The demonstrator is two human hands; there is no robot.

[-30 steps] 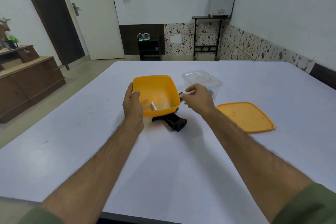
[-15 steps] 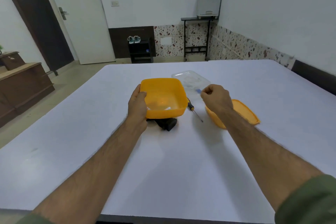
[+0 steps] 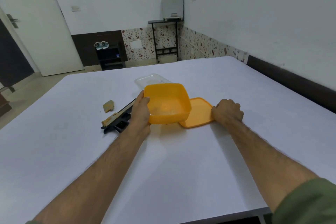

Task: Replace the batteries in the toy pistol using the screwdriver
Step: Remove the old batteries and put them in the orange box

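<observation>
Left hand (image 3: 141, 112): wrapped around the near-left wall of the orange tub (image 3: 168, 104), thumb over the rim, holding it tilted and slightly off the table.
Right hand (image 3: 227, 112): curled over the near-right edge of the orange lid (image 3: 197, 113), fingers clamped on it, knuckles up.
Toy pistol (image 3: 118, 117): lies on the white table (image 3: 172, 169) just left of the left hand, dark grip toward the person, tan slide pointing away; part of it is hidden behind the wrist.
Loose piece (image 3: 108, 106): a small tan part sits near the pistol, apart from it; probably the battery cover, though too small to be sure.
Screwdriver: not visible anywhere; it may be behind the tub.
Tub contents: looks empty, only a glare spot on the bottom.
Clear container (image 3: 151, 79): behind the tub, touching or just beyond its far rim; cannot tell which.
Risk, wrist: the left forearm hangs right over the pistol, so a careless swing of the tub could knock it or flick the loose piece off the table.
Risk, lid: held by one edge only, so it could slip free.
</observation>
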